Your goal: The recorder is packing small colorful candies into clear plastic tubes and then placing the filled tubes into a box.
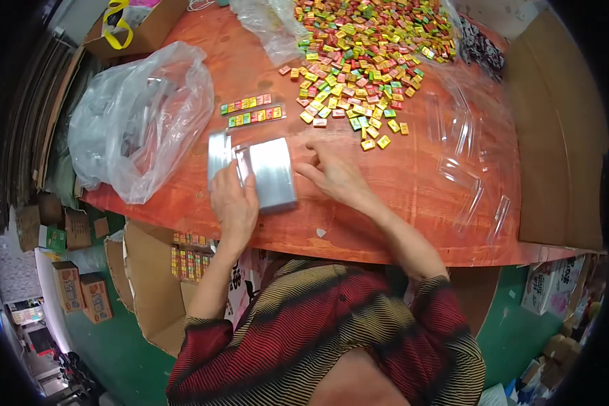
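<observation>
2-handed handling, apparently, of silvery rectangular plastic sheets [275, 184] near the front edge of the red wooden worktop [355, 233]: left hand [235, 204] atop, grip unclear; right hand [338, 178] beside, loosely open. Probably calls for separating 1.

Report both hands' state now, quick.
Left hand: at the stack of glossy plastic sheets; whether it grips one cannot be told.
Right hand: open, holding nothing visible.

Reddish table [423, 196], red, yellow and green packets [365, 57], silvery sheets [272, 177], red-black striped shirt [304, 304]
</observation>
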Available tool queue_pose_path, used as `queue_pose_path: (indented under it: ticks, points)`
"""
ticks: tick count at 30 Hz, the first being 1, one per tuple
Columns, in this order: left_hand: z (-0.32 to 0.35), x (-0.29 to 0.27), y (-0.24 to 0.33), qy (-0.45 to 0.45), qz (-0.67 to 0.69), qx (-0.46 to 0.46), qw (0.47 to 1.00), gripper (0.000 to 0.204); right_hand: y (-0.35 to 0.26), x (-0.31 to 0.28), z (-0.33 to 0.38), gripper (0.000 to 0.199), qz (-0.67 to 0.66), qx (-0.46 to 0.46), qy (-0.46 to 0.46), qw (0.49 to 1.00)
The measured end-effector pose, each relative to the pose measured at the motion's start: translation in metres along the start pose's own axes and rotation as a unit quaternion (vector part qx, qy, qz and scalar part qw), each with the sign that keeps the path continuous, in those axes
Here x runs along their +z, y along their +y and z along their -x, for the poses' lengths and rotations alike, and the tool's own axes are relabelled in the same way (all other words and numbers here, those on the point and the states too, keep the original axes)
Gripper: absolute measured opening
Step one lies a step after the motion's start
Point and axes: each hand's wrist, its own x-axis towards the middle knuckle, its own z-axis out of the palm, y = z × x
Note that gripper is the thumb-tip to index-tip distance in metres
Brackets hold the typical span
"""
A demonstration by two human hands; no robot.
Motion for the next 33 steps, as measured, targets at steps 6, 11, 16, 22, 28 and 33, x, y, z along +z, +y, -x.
queue_pose_path:
  ticks: [6, 11, 16, 22, 28, 33]
  points:
    - [0.031, 0.017, 0.023, -0.004, -0.053, 0.083, 0.995, 0.039, 0.022, 0.051, -0.006, 0.049, -0.001, -0.142, 0.124, 0.982]
    - [0.041, 0.02, 0.045, -0.11, 0.206, 0.031, 0.972, 0.046, 0.021, 0.005, 0.034, 0.042, -0.234, 0.166, -0.027, 0.958]
    - [0.021, 0.041, 0.056, -0.228, 0.68, -0.327, 0.615, 0.045, 0.031, -0.009, 0.059, 0.043, -0.278, 0.147, 0.056, 0.948]
    - [0.012, 0.05, 0.065, -0.306, 0.68, -0.274, 0.607, 0.049, 0.02, -0.03, 0.063, 0.043, -0.281, 0.15, 0.038, 0.947]
    - [0.01, 0.046, 0.092, -0.263, 0.763, -0.266, 0.528, 0.052, 0.02, -0.027, 0.072, 0.047, -0.246, 0.066, 0.114, 0.96]
    - [0.011, 0.065, 0.092, -0.29, 0.802, -0.254, 0.456, 0.049, 0.018, -0.029, 0.08, 0.046, -0.17, -0.009, 0.19, 0.967]
